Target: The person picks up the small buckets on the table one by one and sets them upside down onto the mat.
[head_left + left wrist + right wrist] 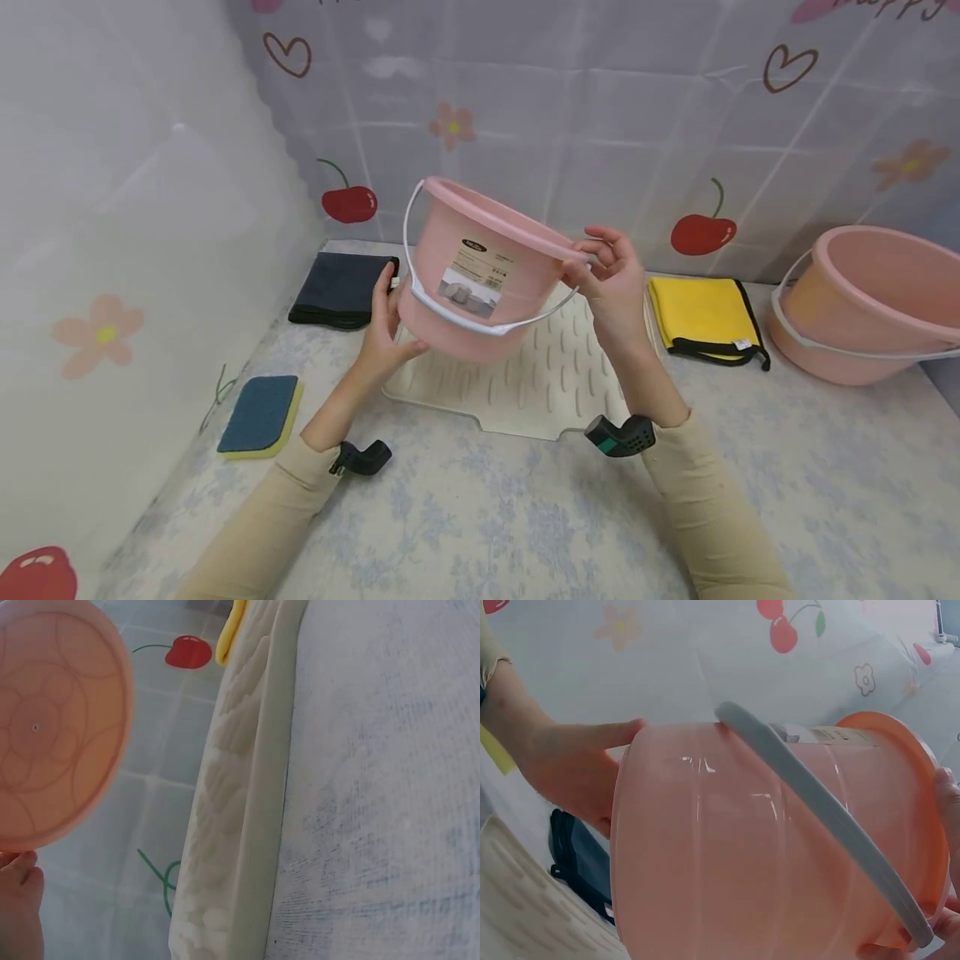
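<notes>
A pink bucket [420,250] with a label and a white handle [457,319] is held in the air, tilted so its rim slopes down to the right. My left hand [382,337] grips it low on its left side, thumb near the base. At the right end of the rim, my right hand [621,296] pinches the edge between thumb and fingers. The bucket's round underside [64,712] faces the left wrist camera. In the right wrist view, the left hand [574,769] holds the base end of the bucket [727,847].
Beneath the bucket lies a cream ridged draining mat [517,400]. A dark folded cloth [337,287] and a blue-and-yellow sponge [260,414] lie left. To the right are a yellow folded cloth [701,310] and a second pink bucket [832,308]. A patterned wall sheet [525,125] stands behind.
</notes>
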A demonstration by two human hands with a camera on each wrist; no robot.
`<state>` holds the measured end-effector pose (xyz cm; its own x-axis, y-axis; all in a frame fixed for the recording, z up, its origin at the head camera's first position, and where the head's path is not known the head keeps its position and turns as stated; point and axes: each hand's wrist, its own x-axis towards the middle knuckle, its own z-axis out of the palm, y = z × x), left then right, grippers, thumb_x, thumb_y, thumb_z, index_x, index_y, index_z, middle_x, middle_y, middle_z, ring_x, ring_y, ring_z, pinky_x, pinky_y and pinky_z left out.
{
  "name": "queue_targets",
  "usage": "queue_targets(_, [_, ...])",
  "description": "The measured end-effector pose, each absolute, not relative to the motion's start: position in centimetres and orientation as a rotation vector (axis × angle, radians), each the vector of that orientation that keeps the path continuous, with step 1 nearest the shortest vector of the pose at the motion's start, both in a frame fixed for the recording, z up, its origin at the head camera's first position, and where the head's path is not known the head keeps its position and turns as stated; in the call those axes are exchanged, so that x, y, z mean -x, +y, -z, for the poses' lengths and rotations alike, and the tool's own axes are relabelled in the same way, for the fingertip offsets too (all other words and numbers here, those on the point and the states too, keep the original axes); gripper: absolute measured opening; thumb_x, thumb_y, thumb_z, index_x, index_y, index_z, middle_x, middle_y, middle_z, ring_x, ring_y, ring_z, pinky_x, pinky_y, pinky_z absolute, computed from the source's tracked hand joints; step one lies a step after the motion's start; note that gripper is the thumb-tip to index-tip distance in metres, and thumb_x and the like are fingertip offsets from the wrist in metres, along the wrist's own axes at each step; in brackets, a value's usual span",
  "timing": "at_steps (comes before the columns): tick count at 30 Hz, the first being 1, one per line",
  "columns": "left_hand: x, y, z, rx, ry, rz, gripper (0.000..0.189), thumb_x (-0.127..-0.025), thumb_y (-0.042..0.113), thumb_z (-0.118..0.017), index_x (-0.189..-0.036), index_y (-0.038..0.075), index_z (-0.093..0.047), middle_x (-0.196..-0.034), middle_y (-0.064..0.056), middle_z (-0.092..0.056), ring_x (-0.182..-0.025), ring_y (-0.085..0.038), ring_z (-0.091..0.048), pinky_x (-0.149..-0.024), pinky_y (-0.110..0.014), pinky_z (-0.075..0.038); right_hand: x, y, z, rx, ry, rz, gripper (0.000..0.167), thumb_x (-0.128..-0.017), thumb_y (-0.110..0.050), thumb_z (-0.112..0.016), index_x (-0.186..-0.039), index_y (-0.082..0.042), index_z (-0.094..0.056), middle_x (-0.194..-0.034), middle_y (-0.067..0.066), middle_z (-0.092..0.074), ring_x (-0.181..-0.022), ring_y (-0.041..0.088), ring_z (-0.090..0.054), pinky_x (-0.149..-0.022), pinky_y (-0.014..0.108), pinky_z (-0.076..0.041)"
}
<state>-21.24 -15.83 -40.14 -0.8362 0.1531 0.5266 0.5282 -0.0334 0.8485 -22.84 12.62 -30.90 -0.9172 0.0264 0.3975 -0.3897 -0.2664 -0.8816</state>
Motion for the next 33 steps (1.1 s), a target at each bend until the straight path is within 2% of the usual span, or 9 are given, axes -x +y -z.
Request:
queue_targets(5, [21.1, -15.5, 40.1, 0.747, -1.899, 2.037, 0.140, -0.058, 0.065, -0.078, -0.153, 0.009, 0.009, -0.142, 0.000, -0.037, -0.127, -0.001, -0.040, -0.103, -0.013, -0.036, 22.7, 11.6, 31.7, -0.515, -1.896, -2.103, 0.111, -0.059, -0.065, -0.074, -0.145, -0.015, -0.026, -0.123, -0.003, -0.058, -0.111, 0.013, -0.054, -0.098, 0.026, -0.047])
queue_targets(9, [20.9, -15.3, 39.9, 0.648, -1.783, 2.154, 0.138, -0.057, 0.064, -0.079, -0.153, 0.011, 0.005, -0.147, -0.013, -0.035, -0.124, -0.004, -0.045, -0.096, -0.015, -0.044, 22.4, 11.0, 31.7, -0.549, -2.188, -1.822, 0.137, -0.056, -0.081, -0.062, -0.153, -0.015, 0.008, -0.155, 0.002, -0.029, -0.129, 0.024, -0.044, -0.105, 0.040, -0.032])
queue_targets(14, [20.7, -15.6, 39.4, 0.556, -1.772, 2.232, 0.132, -0.058, 0.065, -0.078, -0.154, 0.020, 0.001, -0.150, -0.029, -0.027, -0.120, -0.005, -0.049, -0.090, -0.014, -0.048, 22.2, 10.8, 32.0, -0.508, -2.422, -1.511, 0.138, -0.059, -0.087, -0.052, -0.148, -0.017, 0.026, -0.163, 0.000, 0.000, -0.143, 0.031, -0.029, -0.113, 0.055, -0.025])
queue_targets(18, [21.0, -15.5, 39.2, 0.543, -1.773, 2.268, 0.133, -0.057, 0.066, -0.077, -0.154, 0.019, 0.000, -0.150, -0.026, -0.028, -0.117, -0.004, -0.051, -0.089, -0.014, -0.048, 22.3, 10.7, 32.5, -0.527, -2.311, -1.442, 0.140, -0.061, -0.088, -0.050, -0.147, -0.009, 0.027, -0.162, -0.005, 0.006, -0.150, 0.023, -0.002, -0.119, 0.057, -0.007])
queue_targets(21, [21.0, -15.2, 39.0, 0.521, -1.758, 2.334, 0.134, -0.056, 0.069, -0.076, -0.154, 0.017, -0.002, -0.155, -0.020, -0.021, -0.121, -0.005, -0.046, -0.091, -0.015, -0.046, 22.5, 10.5, 33.0, -0.630, -2.134, -1.379, 0.136, -0.066, -0.083, -0.053, -0.147, -0.003, 0.020, -0.163, 0.000, 0.002, -0.150, 0.019, 0.000, -0.121, 0.051, -0.008])
queue_targets(24, [20.9, -14.8, 38.6, 0.500, -1.732, 2.411, 0.137, -0.054, 0.071, -0.076, -0.154, 0.014, -0.002, -0.158, -0.015, -0.013, -0.126, -0.008, -0.038, -0.094, -0.016, -0.043, 22.7, 10.3, 33.3, -0.759, -1.942, -1.254, 0.123, -0.070, -0.078, -0.058, -0.152, -0.018, 0.012, -0.162, 0.005, -0.008, -0.150, 0.020, -0.010, -0.121, 0.047, -0.013])
queue_targets(28, [20.5, -14.7, 38.0, 0.433, -1.746, 2.457, 0.137, -0.054, 0.076, -0.073, -0.154, 0.014, -0.003, -0.158, -0.014, -0.013, -0.127, -0.013, -0.037, -0.097, -0.020, -0.040, 22.8, 10.0, 33.6, -0.908, -1.815, -1.073, 0.112, -0.065, -0.078, -0.062, -0.150, -0.045, 0.002, -0.160, -0.007, -0.021, -0.147, 0.031, -0.015, -0.119, 0.050, -0.018])
queue_targets(30, [20.3, -14.9, 37.7, 0.383, -1.780, 2.435, 0.134, -0.056, 0.079, -0.069, -0.154, 0.016, -0.002, -0.158, -0.010, -0.015, -0.127, -0.013, -0.039, -0.105, -0.027, -0.038, 22.8, 9.8, 33.7, -0.951, -1.829, -1.012, 0.113, -0.062, -0.081, -0.062, -0.150, -0.045, -0.001, -0.158, -0.012, -0.023, -0.146, 0.034, -0.014, -0.117, 0.054, -0.019])
queue_targets(33, [20.1, -15.1, 37.2, 0.342, -1.787, 2.407, 0.127, -0.060, 0.079, -0.067, -0.154, 0.023, -0.002, -0.158, -0.004, -0.017, -0.131, -0.017, -0.038, -0.115, -0.044, -0.028, 22.8, 9.7, 34.0, -0.958, -1.892, -0.981, 0.115, -0.060, -0.083, -0.062, -0.150, -0.046, 0.000, -0.158, -0.002, -0.024, -0.146, 0.036, -0.012, -0.115, 0.058, -0.018])
